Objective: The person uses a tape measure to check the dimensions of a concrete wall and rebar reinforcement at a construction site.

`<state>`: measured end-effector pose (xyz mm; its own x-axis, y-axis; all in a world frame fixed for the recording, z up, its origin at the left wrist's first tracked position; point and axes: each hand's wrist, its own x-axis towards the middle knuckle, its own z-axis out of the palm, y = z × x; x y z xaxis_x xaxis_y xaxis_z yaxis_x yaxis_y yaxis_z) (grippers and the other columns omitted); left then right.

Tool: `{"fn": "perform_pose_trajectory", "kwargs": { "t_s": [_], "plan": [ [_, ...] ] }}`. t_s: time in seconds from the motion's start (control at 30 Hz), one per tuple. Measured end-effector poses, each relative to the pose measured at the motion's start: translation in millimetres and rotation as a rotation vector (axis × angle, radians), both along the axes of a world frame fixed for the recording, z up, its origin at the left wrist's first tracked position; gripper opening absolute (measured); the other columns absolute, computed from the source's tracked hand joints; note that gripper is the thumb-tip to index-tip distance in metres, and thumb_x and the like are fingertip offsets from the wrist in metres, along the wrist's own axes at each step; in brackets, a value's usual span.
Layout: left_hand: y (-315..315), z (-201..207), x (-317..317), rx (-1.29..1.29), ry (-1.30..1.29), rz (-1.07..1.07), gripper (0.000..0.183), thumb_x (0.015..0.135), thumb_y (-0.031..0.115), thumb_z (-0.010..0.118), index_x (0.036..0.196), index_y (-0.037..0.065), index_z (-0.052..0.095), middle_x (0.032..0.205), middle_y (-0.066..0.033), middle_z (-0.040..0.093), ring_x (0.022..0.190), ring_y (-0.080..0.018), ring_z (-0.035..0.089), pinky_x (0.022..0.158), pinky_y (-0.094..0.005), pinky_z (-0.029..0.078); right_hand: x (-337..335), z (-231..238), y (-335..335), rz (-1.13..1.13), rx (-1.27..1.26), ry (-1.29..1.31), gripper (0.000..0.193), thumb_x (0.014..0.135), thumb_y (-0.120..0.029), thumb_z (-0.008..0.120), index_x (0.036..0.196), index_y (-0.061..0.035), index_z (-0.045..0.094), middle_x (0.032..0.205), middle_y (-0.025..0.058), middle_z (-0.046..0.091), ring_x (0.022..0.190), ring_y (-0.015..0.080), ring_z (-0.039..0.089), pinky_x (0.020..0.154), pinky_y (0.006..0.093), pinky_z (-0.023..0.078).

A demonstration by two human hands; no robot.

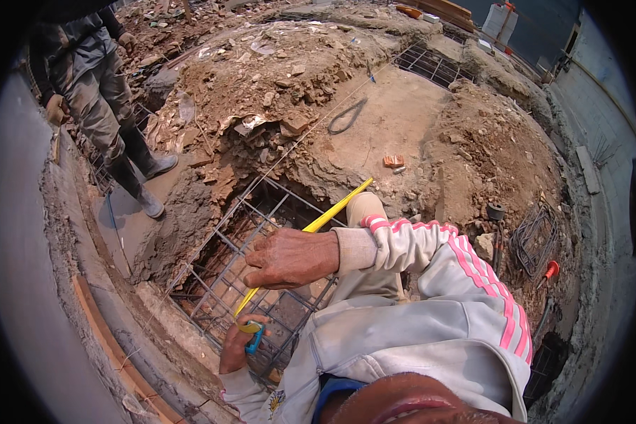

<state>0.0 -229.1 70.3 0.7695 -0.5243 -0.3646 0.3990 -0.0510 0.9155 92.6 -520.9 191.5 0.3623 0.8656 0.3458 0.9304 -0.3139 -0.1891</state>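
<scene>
My left hand (234, 349) grips the tape measure (255, 339) by its blue case; the yellow blade (339, 205) slants up and rightward above the steel bars (220, 234), passing behind my curled right hand (293, 258); whether that pinches it, I can't tell.

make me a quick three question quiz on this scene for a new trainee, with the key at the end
1. Which hand grips the teal tape case: a) right, b) left?
2. True or false: the other person, at the upper left, wears sandals.
3. In this view, what crosses in a grid beneath the yellow tape?

Key: 1. b, the left hand. 2. False: tall dark boots. 3. Metal bars.
</scene>
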Motion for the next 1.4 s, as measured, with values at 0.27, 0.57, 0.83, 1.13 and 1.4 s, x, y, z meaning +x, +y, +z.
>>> {"fn": "perform_pose_trajectory", "kwargs": {
  "t_s": [0.27, 0.57, 0.83, 1.13, 1.4],
  "plan": [
    [28.9, -21.4, -25.3, -0.033, 0.01, 0.156, 0.058, 0.087, 0.048, 0.061, 0.123, 0.002, 0.059, 0.121, -0.0122, 0.064, 0.098, -0.0183, 0.069, 0.065, -0.0298, 0.058, 18.5, -18.4, -35.8, -0.114, 0.06, 0.113, 0.022, 0.088, -0.017, 0.07, 0.109, -0.0108, 0.064, 0.087, 0.0105, 0.051, 0.084, 0.0308, 0.059, 0.067, 0.0457, 0.047],
    [2.6, -27.3, -12.0, -0.034, 0.025, 0.162, 0.045, 0.094, 0.04, 0.057, 0.119, 0.003, 0.062, 0.113, -0.0081, 0.066, 0.094, -0.0182, 0.068, 0.064, -0.0304, 0.056, 42.1, 36.9, -21.3, -0.118, 0.256, 0.035, 0.023, 0.09, -0.02, 0.072, 0.111, -0.012, 0.068, 0.089, 0.0112, 0.053, 0.082, 0.0339, 0.06, 0.067, 0.0463, 0.046],
    [20.3, -50.2, -16.1, -0.053, 0.082, 0.261, 0.058, 0.097, 0.051, 0.058, 0.133, 0.006, 0.057, 0.122, -0.0089, 0.065, 0.1, -0.0198, 0.069, 0.064, -0.0281, 0.058, 61.8, 2.5, -13.2, -0.068, 0.251, 0.278, 0.03, 0.087, -0.009, 0.071, 0.117, -0.0096, 0.07, 0.086, 0.0116, 0.055, 0.08, 0.0318, 0.057, 0.069, 0.0419, 0.046],
    [24.6, -42.8, -33.7, 0.426, -0.021, 0.277, 0.044, 0.097, 0.043, 0.061, 0.116, 0.003, 0.066, 0.102, -0.0088, 0.064, 0.094, -0.0192, 0.061, 0.081, -0.0335, 0.047, 15.9, -16.3, 48.8, -0.001, -0.045, 0.127, 0.033, 0.079, -0.007, 0.072, 0.111, -0.0129, 0.071, 0.082, 0.0091, 0.049, 0.077, 0.0291, 0.056, 0.065, 0.0404, 0.046],
    [34.5, -57.6, -54.6, 0.556, 0.006, 0.345, 0.058, 0.088, 0.051, 0.065, 0.125, 0.006, 0.064, 0.116, -0.0128, 0.066, 0.104, -0.0241, 0.062, 0.088, -0.0353, 0.048, -5.2, -69.3, 83.0, 0.183, 0.207, 0.538, 0.039, 0.074, 0.003, 0.07, 0.112, -0.0073, 0.071, 0.077, 0.0107, 0.048, 0.069, 0.0302, 0.055, 0.062, 0.0386, 0.045]
  ]
}}
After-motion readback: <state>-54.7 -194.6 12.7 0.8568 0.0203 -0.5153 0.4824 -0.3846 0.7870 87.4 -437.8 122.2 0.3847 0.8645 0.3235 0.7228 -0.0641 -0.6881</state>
